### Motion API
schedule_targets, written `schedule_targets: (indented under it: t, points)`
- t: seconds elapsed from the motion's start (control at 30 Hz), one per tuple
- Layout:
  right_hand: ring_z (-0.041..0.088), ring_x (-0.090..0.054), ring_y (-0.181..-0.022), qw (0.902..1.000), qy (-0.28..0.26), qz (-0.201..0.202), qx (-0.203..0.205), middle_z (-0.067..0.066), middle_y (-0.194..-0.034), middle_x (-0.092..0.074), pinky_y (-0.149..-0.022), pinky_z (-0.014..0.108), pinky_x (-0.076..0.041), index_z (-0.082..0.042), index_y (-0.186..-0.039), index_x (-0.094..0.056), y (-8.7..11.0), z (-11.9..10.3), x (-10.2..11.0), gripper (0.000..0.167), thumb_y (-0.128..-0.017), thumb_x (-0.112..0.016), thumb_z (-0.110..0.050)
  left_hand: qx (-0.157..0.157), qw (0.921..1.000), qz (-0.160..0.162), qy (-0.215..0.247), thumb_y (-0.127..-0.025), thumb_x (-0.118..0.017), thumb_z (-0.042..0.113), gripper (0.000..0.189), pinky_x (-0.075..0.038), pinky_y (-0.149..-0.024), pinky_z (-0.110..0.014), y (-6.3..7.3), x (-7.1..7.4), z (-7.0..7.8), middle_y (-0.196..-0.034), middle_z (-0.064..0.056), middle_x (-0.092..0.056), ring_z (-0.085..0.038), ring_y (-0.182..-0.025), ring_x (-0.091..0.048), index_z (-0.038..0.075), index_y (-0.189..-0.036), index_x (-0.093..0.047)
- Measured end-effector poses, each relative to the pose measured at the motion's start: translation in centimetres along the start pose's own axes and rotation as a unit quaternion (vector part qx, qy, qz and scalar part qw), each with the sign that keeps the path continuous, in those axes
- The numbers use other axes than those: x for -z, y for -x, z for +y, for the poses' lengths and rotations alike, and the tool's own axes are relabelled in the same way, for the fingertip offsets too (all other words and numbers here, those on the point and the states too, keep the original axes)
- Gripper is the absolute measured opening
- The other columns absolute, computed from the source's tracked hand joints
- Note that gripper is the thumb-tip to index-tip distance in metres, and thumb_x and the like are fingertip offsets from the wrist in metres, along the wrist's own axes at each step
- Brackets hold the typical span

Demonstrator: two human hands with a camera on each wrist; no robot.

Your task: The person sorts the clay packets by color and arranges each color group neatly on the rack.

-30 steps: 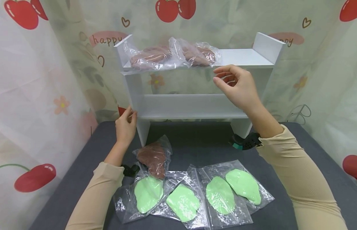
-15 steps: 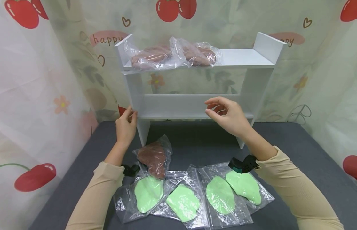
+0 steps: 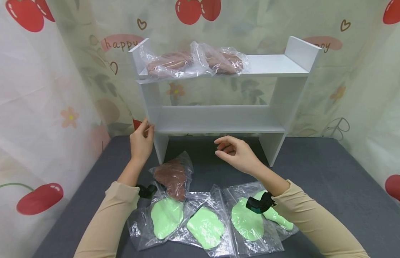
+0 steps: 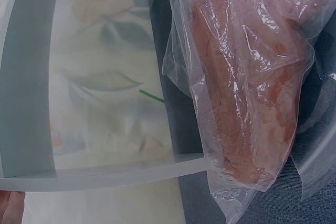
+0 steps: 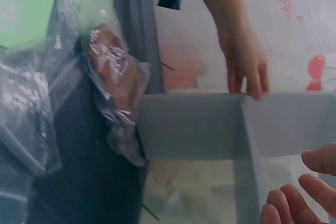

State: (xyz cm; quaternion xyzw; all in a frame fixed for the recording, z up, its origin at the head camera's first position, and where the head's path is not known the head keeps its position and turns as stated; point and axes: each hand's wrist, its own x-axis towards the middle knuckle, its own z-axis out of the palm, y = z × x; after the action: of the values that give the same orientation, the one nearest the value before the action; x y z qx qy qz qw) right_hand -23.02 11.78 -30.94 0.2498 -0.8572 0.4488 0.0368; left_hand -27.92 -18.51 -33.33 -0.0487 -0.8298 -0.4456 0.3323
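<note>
White shelf unit (image 3: pixel 216 120) stands at ctr., at the back of a dark tabletop. Behind it & along both sides hangs a fabric backdrop (image 3: pixel 238 28), pale, printed w/ red cherries (image 3: pixel 187 11), orange flowers (image 3: pixel 69 117) & gray-green leaves. Tabletop (image 3: pixel 309 168), blue-gray, looks woven in the L wrist view.

Tan sleeves (image 3: pixel 104 218) enter from lower L & R. Up front, 4 green slabs (image 3: pixel 246 220) lie flat in clear bags, side by side, some overlapping; R arm covers pt. of the one farthest R. Brown lump (image 3: pixel 172 177), also in clear plastic, lies behind them by the unit's L leg, lower end over the leftmost green bag. Two more bagged brown lumps sit on the top board: one at L end (image 3: pixel 175 64), the other nearer ctr. (image 3: pixel 224 62).

R hand (image 3: pixel 235 154) hovers in front of the unit, R of the tabletop brown lump, nothing in it, thumb & fingers apart. L hand (image 3: pixel 142 141) touches the unit's L side panel abt. middle-board height; can't tell if it's clamped on. Black wrist devices (image 3: pixel 260 203) on both arms.

Lettering: "happy" on a pink oval (image 3: pixel 120 43), upper L; matching oval (image 3: pixel 330 43), upper R, partly hidden by the unit, shows "ppy." More lettering in R wrist view too blurred to read. Smallest: brown outline hearts (image 3: pixel 142 24).
</note>
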Motion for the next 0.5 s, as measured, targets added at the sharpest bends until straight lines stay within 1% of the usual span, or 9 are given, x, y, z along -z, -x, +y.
schedule_targets:
  t: [0.27,0.33,0.5]
  points:
    - [0.024,-0.064,-0.093,0.9984,-0.027,-0.046,-0.015,0.015,-0.111,-0.061,-0.084,0.036,-0.053,-0.009,-0.126,-0.054,0.1,1.6,-3.0,0.039,-0.089,-0.063,-0.016,0.000,1.0000,0.001,0.001,-0.095,-0.053,0.015,0.041,-0.054,-0.077,-0.049,0.0,0.0,0.0,-0.115,-0.022,-0.065,-0.036,-0.098,-0.067,0.014,-0.136,-0.050]
    - [0.024,-0.065,-0.093,0.9974,-0.035,-0.060,-0.017,0.017,-0.112,-0.060,-0.084,0.036,-0.053,-0.008,-0.128,-0.052,0.1,1.9,-3.7,0.041,-0.089,-0.063,-0.016,0.001,1.0000,0.001,0.001,-0.095,-0.053,0.015,0.041,-0.054,-0.077,-0.049,0.0,0.0,0.1,-0.116,-0.022,-0.065,-0.036,-0.098,-0.067,0.014,-0.136,-0.050]
    - [0.027,-0.064,-0.096,0.9925,-0.057,-0.096,-0.048,0.020,-0.118,-0.056,-0.079,0.034,-0.054,-0.010,-0.132,-0.048,0.1,2.6,-5.6,0.046,-0.090,-0.063,-0.017,0.005,1.0000,-0.001,0.003,-0.095,-0.053,0.016,0.041,-0.054,-0.078,-0.048,0.0,0.0,0.1,-0.116,-0.022,-0.065,-0.036,-0.098,-0.067,0.013,-0.136,-0.050]
